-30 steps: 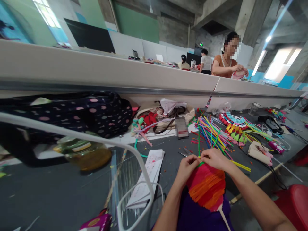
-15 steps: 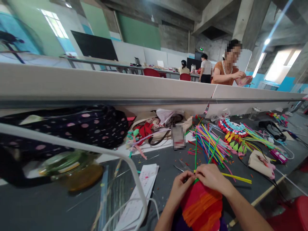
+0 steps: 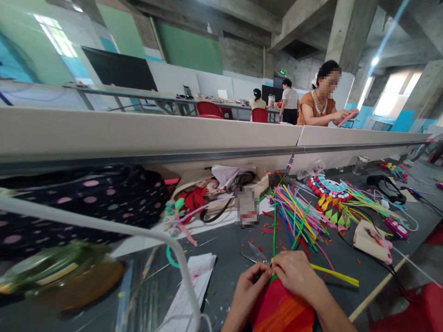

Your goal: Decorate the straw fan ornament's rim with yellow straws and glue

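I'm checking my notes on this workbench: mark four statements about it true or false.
1. The left hand and right hand hold the top of the red-orange piece. True.
2. The right hand grips the scissors. False: the scissors lie on the table.
3. Colored stems lie in a loose pile beyond the hands. True.
4. The spotted bag is at the picture's right. False: the spotted bag is at the left.

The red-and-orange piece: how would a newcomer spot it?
Find the dark grey tabletop, then go to the lower edge of the picture, where the left hand and right hand meet. Between and below them is the red-and-orange piece, crimson near the top, orange below. Unlike the thin, multicoloured strips beyond the hands, it is one broad shape.
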Demonstrator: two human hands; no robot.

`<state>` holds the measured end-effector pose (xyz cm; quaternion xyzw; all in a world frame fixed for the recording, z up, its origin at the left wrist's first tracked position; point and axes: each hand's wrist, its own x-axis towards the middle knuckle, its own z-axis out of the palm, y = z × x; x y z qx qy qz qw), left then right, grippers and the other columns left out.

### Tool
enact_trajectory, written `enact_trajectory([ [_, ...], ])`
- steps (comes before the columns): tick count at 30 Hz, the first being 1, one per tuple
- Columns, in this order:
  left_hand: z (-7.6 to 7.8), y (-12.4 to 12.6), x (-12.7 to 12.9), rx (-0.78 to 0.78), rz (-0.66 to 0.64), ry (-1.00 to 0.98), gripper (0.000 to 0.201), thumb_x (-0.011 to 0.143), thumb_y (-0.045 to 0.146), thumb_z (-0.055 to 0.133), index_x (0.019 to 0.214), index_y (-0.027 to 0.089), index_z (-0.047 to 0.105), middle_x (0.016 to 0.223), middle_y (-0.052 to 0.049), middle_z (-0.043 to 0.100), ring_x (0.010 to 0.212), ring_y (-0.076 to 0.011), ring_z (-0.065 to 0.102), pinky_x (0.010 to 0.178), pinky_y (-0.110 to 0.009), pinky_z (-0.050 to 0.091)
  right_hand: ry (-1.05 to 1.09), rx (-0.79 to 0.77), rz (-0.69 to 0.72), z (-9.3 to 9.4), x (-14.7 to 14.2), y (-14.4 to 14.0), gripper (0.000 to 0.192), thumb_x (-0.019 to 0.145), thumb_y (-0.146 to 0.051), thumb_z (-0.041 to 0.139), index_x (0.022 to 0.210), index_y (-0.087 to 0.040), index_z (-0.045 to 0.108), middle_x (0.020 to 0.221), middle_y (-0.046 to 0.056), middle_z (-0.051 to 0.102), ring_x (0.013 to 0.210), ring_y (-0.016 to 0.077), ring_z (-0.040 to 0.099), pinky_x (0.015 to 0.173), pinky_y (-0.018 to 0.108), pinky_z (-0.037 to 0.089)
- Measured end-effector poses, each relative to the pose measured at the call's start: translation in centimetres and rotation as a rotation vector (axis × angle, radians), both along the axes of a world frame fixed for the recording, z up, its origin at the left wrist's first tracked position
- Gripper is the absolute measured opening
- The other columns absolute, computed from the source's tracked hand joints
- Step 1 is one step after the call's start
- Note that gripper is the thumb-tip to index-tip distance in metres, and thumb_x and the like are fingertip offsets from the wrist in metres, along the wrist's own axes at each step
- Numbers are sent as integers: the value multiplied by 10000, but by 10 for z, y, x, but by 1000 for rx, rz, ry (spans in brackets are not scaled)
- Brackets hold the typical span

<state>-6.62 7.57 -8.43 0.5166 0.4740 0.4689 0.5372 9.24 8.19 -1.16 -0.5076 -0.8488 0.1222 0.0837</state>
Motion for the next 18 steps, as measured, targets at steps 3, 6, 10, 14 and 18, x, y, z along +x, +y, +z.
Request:
enact_trajectory([
  [3, 2, 0, 1, 7, 3, -3, 345, 665, 501, 706, 631, 162, 655, 623, -10, 605, 607, -150, 506, 596, -234, 390, -5, -6, -19, -1, -1, -2, 176, 903, -222, 475, 892, -226, 650, 921, 32, 714, 914, 189, 651, 744, 248, 395],
  [6, 3, 0, 3, 14, 10, 0, 345, 652, 502, 713, 622, 162, 657, 618, -9, 609, 604, -151, 513, 592, -233, 390, -10, -11, -43, 1, -1, -5, 169, 902, -222, 479, 901, -227, 647, 938, 36, 711, 932, 194, 647, 754, 256, 400],
  [10, 3, -1, 5, 13, -5, -33, 325, 665, 484, 705, 631, 164, 656, 616, -3, 614, 597, -147, 517, 583, -228, 390, -20, 0, -59, 5, -1, -9, 164, 899, -218, 486, 892, -218, 649, 923, 43, 713, 917, 193, 653, 749, 256, 400],
  [14, 2, -2, 6, 0, -23, -61, 312, 668, 467, 708, 650, 160, 655, 635, -6, 613, 608, -146, 518, 579, -221, 389, -35, 24, -50, 9, -2, -11, 196, 919, -225, 457, 889, -210, 651, 922, 53, 713, 915, 196, 655, 741, 256, 397],
  [18, 2, -1, 5, -3, -41, -93, 296, 670, 445, 716, 653, 156, 652, 632, 0, 605, 603, -137, 506, 586, -220, 389, -31, 31, -54, 11, -1, -14, 204, 924, -232, 455, 907, -212, 657, 927, 47, 711, 919, 192, 651, 740, 246, 391],
])
